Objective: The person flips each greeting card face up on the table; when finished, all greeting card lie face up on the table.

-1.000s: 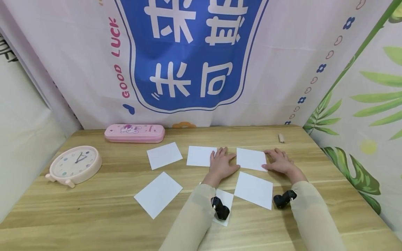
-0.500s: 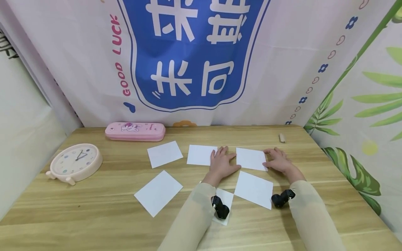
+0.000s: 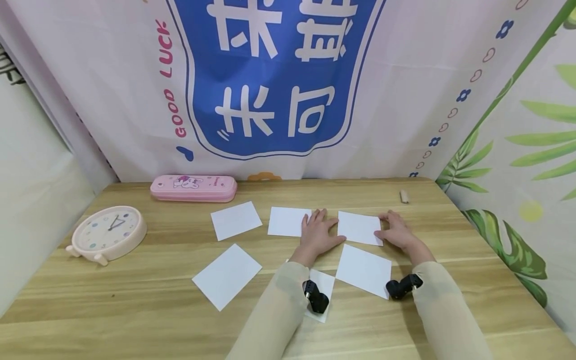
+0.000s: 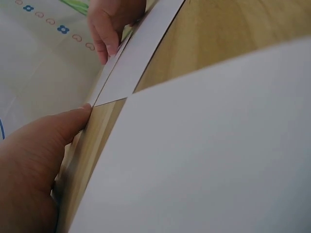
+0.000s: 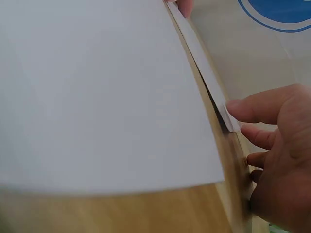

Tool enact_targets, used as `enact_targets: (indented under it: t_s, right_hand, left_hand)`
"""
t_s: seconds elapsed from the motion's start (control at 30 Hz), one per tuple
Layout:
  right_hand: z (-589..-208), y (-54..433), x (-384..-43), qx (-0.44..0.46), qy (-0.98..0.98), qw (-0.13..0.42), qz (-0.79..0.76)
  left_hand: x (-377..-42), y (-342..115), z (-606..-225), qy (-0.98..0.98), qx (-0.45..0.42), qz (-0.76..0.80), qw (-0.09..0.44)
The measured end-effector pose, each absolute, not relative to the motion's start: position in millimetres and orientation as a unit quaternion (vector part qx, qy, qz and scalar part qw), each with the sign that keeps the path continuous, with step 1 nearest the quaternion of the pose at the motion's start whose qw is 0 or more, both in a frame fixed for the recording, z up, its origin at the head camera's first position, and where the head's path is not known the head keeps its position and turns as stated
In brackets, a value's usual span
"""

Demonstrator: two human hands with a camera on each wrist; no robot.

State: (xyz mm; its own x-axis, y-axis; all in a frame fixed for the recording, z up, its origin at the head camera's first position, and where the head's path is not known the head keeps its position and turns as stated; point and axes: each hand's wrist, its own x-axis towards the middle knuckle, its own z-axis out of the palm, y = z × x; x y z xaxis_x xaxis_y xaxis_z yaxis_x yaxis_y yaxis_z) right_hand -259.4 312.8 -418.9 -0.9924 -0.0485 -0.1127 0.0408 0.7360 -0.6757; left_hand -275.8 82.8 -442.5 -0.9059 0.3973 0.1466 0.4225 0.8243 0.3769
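Observation:
In the head view, my left hand [image 3: 318,235] rests with spread fingers between two white cards. Its fingers lie over the right end of the back middle card [image 3: 288,221], and its thumb touches the left edge of the back right card [image 3: 358,228]. My right hand [image 3: 398,232] is at that card's right edge, thumb and forefinger apart along it. In the right wrist view, the right thumb [image 5: 252,108] touches the card's near corner, which looks slightly raised. A front right card [image 3: 364,270] lies just nearer; another card [image 3: 325,290] is partly hidden under the left forearm.
Two more white cards, the back left one [image 3: 236,220] and the front left one [image 3: 227,276], lie to the left. A pink pencil case [image 3: 193,189] and a round clock [image 3: 109,234] are farther left. A small tan object [image 3: 404,197] lies at the back right.
My right hand and forearm have shifted slightly left, the thumb moving a little farther over the card's edge. My left hand stays in place.

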Motion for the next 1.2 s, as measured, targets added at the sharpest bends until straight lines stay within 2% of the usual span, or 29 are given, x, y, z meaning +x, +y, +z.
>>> enact_targets:
  t_s: [0.57,0.87,1.2]
  right_hand:
    - [-430,309,-257,-0.027,0.883,-0.024,-0.468]
    - [-430,306,-255,0.010,0.870,-0.050,-0.490]
    - [-429,304,-254,0.070,0.849,-0.074,-0.518]
  left_hand:
    - [-275,82,-440,-0.956,-0.213,-0.201,0.033]
    - [-276,82,-441,-0.952,-0.213,-0.217,0.039]
    - [-275,81,-440,-0.911,-0.200,-0.353,0.073]
